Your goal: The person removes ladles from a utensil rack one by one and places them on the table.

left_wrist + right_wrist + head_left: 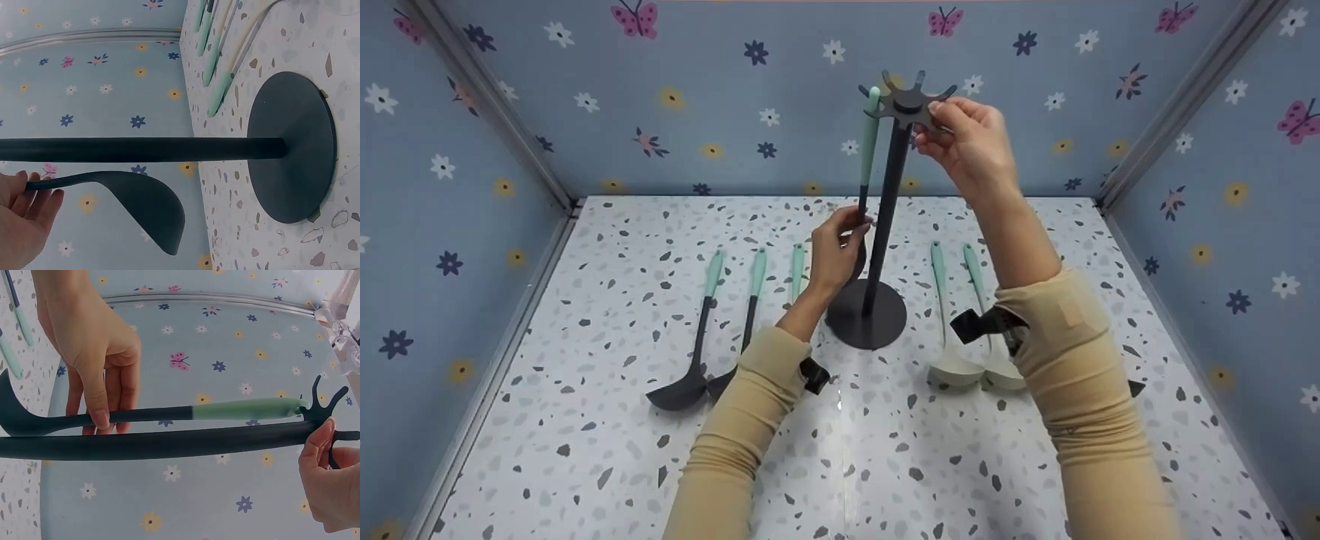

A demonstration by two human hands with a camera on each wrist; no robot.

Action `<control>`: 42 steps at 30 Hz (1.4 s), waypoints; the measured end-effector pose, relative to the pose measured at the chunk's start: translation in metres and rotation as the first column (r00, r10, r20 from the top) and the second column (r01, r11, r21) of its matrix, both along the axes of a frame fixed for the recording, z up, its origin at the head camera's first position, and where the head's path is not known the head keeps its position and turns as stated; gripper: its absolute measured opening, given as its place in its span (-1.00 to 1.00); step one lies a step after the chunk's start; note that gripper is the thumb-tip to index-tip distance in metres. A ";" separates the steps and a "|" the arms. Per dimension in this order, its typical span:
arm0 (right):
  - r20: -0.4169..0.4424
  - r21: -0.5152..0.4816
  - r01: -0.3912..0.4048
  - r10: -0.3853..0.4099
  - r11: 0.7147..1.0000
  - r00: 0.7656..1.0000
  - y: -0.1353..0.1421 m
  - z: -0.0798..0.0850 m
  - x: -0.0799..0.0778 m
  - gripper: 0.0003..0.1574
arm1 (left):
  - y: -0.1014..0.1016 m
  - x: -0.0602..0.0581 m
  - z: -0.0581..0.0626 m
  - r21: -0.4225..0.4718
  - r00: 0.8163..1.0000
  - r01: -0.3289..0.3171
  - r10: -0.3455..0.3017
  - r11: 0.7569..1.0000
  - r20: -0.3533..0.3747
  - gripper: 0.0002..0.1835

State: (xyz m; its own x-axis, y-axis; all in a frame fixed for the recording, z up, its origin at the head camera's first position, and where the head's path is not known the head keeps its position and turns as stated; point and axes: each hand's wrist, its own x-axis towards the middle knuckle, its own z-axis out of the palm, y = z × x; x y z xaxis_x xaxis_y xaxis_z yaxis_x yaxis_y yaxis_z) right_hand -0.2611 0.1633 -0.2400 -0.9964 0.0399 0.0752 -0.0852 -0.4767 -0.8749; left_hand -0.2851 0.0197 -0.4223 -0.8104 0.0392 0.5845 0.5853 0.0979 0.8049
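Note:
A dark utensil stand (891, 195) with a round base (877, 330) and a crown of hooks (907, 101) stands on the table. My left hand (834, 251) pinches the dark shaft of a ladle with a mint handle (869, 146), held upright just left of the pole. Its black bowl (152, 202) hangs beside the pole, above the base. In the right wrist view, the handle's end (297, 406) meets one hook; whether it hangs there is unclear. My right hand (971, 142) grips the crown's right side between thumb and fingers.
Black ladles (679, 390) with mint handles lie left of the stand, partly behind the left arm. Two pale ladles (956, 369) lie to the right. A dark tip (1136, 388) shows past the right sleeve. Flowered walls (765, 97) enclose the speckled table (885, 465).

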 end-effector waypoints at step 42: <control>-0.044 0.065 0.008 -0.005 0.998 0.999 0.001 -0.002 0.001 -0.90 | -0.060 -0.002 0.017 0.038 0.986 -0.167 0.166 0.985 0.021 -0.82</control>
